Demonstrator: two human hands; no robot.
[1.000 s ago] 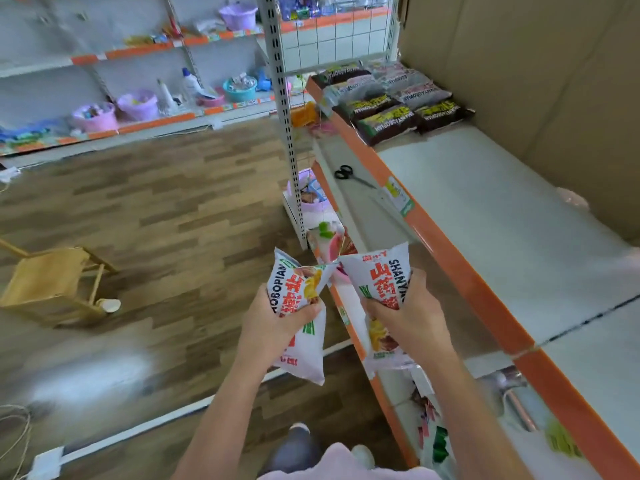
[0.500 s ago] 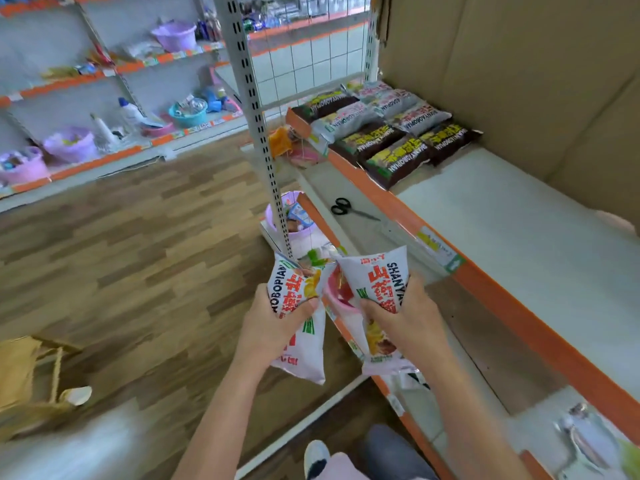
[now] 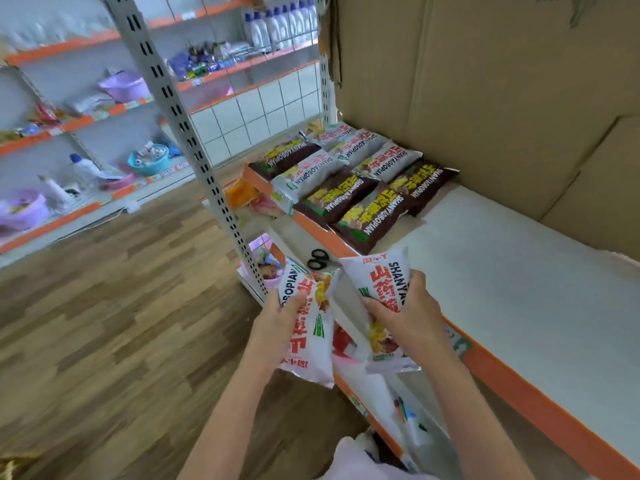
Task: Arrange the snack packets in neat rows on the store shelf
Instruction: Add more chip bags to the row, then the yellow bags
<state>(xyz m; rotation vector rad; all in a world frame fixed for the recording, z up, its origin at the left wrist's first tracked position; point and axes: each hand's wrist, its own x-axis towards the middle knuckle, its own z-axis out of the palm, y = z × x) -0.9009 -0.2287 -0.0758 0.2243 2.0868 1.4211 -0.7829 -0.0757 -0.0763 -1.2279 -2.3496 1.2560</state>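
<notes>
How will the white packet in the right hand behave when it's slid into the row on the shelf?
Probably light: the right hand lifts the white packet in a one-handed grip. Likely soft, not stiff: it looks puffy and creases under the fingers. The glossy film may slide easily on the smooth shelf, so it could nudge the dark packets out of line.

My shelf: white top w/ orange front edge. At its far end, snack packets lie flat in rows, dark brown & white ones mixed, touching each other, front ones overhanging the edge. Lower shelf below carries black scissors.
</notes>
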